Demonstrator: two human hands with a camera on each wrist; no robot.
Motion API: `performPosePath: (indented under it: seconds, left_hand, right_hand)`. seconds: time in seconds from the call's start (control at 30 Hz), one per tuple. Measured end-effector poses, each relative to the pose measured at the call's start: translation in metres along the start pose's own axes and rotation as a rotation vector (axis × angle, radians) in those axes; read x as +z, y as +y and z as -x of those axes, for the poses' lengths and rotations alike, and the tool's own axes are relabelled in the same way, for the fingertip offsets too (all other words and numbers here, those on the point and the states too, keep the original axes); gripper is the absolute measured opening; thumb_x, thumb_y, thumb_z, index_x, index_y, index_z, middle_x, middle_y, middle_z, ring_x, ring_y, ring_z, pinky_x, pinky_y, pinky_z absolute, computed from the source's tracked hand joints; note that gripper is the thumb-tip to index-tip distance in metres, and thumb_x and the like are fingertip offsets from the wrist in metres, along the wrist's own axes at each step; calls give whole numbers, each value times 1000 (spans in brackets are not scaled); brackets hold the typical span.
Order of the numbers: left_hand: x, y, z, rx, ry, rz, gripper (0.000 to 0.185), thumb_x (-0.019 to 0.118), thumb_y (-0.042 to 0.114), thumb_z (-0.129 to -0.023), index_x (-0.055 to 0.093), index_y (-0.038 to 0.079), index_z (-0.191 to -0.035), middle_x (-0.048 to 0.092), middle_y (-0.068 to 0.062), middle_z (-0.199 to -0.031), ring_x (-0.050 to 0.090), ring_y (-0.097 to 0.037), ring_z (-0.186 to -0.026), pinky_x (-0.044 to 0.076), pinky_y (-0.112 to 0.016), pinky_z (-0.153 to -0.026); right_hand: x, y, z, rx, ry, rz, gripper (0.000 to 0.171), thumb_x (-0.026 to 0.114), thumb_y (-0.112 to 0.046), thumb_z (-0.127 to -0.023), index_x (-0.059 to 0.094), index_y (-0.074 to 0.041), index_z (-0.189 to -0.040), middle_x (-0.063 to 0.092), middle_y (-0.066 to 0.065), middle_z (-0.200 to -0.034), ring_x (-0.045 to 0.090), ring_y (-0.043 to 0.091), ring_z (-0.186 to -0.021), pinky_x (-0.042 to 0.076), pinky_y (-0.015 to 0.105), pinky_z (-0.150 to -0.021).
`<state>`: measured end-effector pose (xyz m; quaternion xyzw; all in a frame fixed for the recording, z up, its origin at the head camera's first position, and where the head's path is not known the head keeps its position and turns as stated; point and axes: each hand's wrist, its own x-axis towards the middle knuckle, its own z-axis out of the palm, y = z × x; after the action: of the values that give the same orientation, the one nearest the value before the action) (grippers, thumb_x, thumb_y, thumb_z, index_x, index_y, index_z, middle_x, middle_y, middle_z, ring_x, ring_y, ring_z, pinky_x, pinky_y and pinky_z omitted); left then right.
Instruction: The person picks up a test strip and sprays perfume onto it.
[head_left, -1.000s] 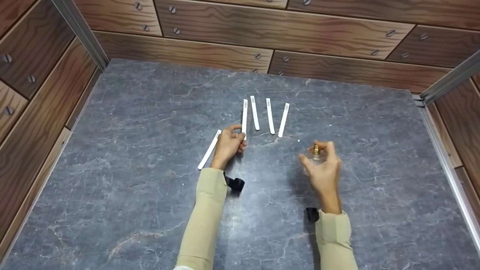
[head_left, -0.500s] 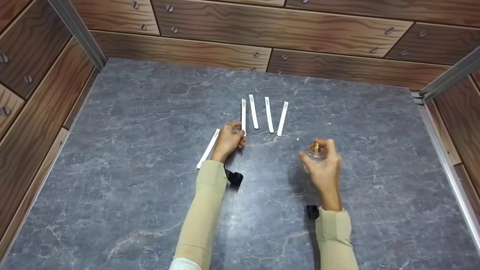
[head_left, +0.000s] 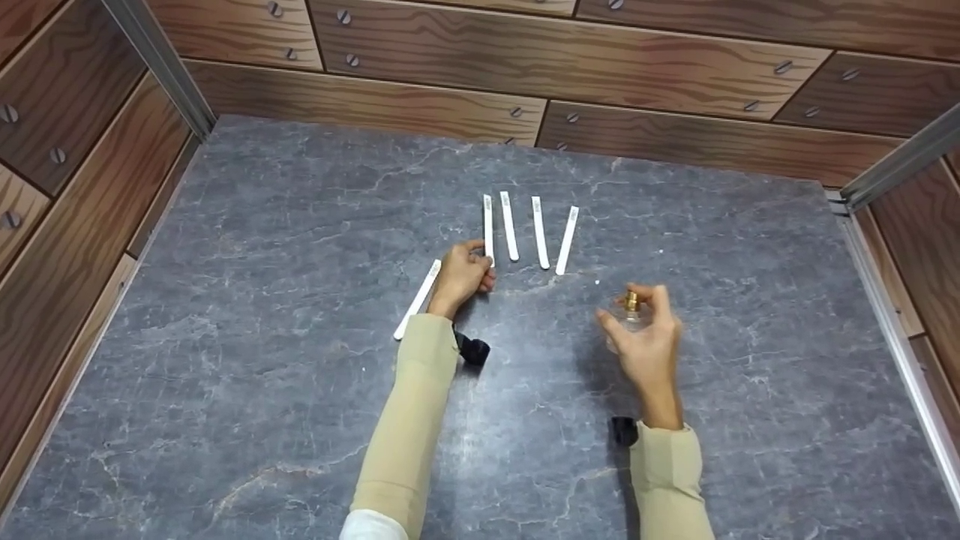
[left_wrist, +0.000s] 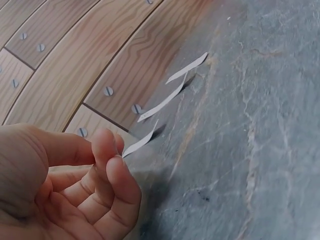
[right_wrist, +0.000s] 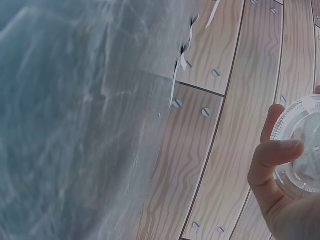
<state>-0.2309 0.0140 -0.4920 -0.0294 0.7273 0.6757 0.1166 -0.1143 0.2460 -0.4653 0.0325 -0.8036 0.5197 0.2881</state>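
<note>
- Five white paper strips lie on the grey table; one lone strip sits apart at the left, just beside the left wrist.
- Left hand is curled, and its fingertips pinch the near end of the leftmost strip of the row of four.
- Right hand grips a small clear perfume bottle, lifted above the table.
- It seems the step is picking up a strip; next it needs a clean lift toward the bottle.

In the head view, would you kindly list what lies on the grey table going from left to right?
Lone white strip → left hand → strip at its fingertips → second strip → third strip → fourth strip → right hand gripping a clear gold-topped bottle.
</note>
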Motion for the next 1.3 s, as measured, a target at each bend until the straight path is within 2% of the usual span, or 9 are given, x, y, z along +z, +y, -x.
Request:
performPosePath:
  seconds: [0.2, 0.37, 0.47, 0.73, 0.9, 1.0, 1.2, 1.3]
  left_hand:
    - [-1, -1, -4, -14, 0, -1, 44, 50, -8, -97, 46, -15, -141, 57, -4, -66, 54, -6, -48, 49, -17, -46]
    - [-1, 1, -7, -26, 5, -7, 44, 49, -9, -97, 47, -15, -140, 57, -4, -66, 55, -5, -48, 47, -16, -44]
    - [0, 2, -9, -27, 19, -28, 45, 50, -9, -96, 47, -14, -140, 57, -4, -66, 55, -6, -48, 47, -16, -44]
    - [0, 4, -11, 4, 61, -73, 49, 49, -10, -95, 43, -10, -144, 60, -9, -77, 55, -9, -54, 47, -17, -46]
    - [-5, 7, -6, 34, 88, -155, 47, 52, -5, -97, 45, -6, -144, 66, -19, -85, 54, -11, -54, 45, -18, -46]
    - [-10, 9, -1, 57, 87, -169, 45, 52, -5, -97, 47, -6, -142, 68, -23, -90, 53, -10, -52, 44, -18, -46]
    - [-18, 13, 9, 83, 90, -181, 43, 52, -3, -98, 51, -5, -141, 70, -24, -102, 61, -19, -64, 47, -19, -51]
    - [-22, 12, 16, 91, 93, -217, 43, 53, -2, -98, 52, -5, -141, 70, -22, -101, 64, -23, -69, 49, -22, -55]
  right_hand:
    - [1, 1, 0, 25, -5, -6, 42, 80, 14, -73, 57, 14, -108, 67, 25, -89, 62, 8, -79, 53, 13, -63]
    - [0, 1, 1, 22, 3, 32, 41, 81, 12, -72, 58, 13, -107, 68, 22, -88, 63, 12, -83, 50, 15, -75]
    - [0, 0, 1, 11, 4, 41, 41, 81, 11, -72, 58, 13, -106, 69, 21, -88, 64, 14, -84, 48, 16, -78]
    - [-2, 2, -1, -20, 2, 18, 39, 79, 15, -72, 58, 15, -104, 68, 23, -87, 61, 4, -82, 50, 15, -75]
    - [-1, 2, -2, -27, -5, 10, 39, 79, 15, -72, 58, 15, -105, 68, 24, -87, 62, 4, -83, 51, 16, -76]
    - [-1, 0, -2, -19, -3, 11, 40, 79, 15, -72, 58, 14, -105, 68, 24, -87, 62, 5, -83, 51, 15, -75]
    - [-2, -2, -2, 6, -16, 11, 40, 80, 14, -73, 58, 14, -107, 68, 23, -89, 62, 5, -82, 53, 15, -71]
    - [-3, -3, -2, 8, -13, 22, 41, 80, 14, -72, 58, 14, -106, 69, 22, -89, 62, 5, -82, 52, 15, -73]
